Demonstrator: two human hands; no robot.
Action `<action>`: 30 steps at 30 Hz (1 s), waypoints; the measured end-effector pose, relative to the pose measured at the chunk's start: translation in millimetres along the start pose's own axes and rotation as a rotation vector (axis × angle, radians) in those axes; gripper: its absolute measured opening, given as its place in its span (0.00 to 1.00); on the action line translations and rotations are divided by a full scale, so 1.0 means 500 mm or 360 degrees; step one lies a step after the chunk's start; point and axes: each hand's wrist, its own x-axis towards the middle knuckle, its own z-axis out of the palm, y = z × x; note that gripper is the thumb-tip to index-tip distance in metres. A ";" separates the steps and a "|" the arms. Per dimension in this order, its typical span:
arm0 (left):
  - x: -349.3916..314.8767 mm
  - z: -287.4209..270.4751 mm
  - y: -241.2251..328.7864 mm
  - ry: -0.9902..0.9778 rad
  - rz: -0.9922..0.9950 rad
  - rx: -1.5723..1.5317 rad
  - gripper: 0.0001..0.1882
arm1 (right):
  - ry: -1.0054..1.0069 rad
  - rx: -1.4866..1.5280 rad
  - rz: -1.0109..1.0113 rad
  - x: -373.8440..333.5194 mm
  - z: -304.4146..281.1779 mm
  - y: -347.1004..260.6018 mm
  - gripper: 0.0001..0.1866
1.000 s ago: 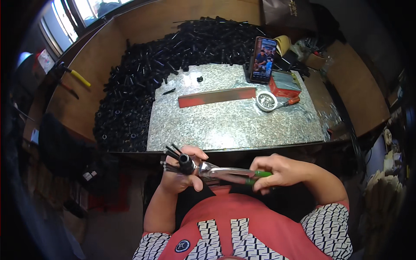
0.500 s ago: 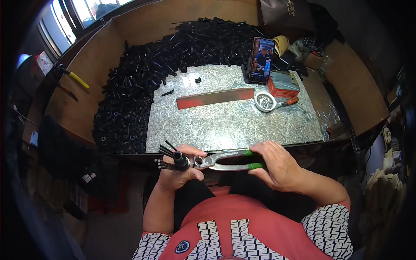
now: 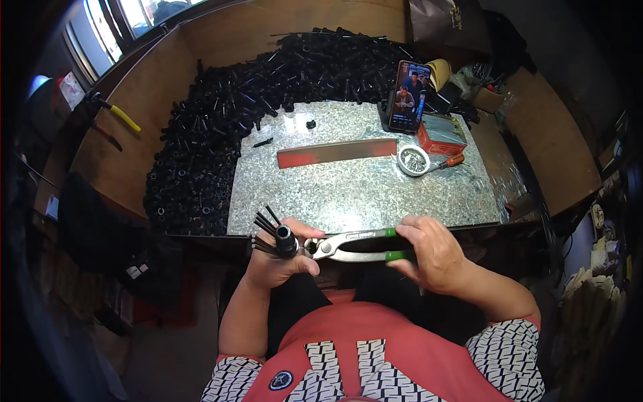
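My left hand (image 3: 280, 262) is wrapped round a black tubular part (image 3: 286, 240) with several thin black rods fanning out from it to the left. The tube's open end faces up. My right hand (image 3: 435, 258) grips the green handles of pincers (image 3: 355, 246), which are spread apart. Their metal jaws reach the near right side of the tubular part, close to my left thumb. What lies between the jaws is too small to make out. Both hands are over my lap, just in front of the speckled stone slab (image 3: 321, 194).
A big heap of black parts (image 3: 201, 147) covers the table's left and back. On the slab lie a red-and-grey bar (image 3: 335, 153), a white bowl of small metal bits (image 3: 413, 161), an orange-handled screwdriver (image 3: 452, 161), a red box (image 3: 442, 137) and a propped phone (image 3: 408, 97).
The tubular part and its rods have turned a little in my left hand and sit slightly further right. The pincers stay at the part's side, and the phone picture differs.
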 end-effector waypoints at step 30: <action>0.006 0.027 -0.039 -0.0111 -0.0166 -0.0283 0.25 | -0.0966 0.0906 0.0499 0.002 0.041 0.015 0.29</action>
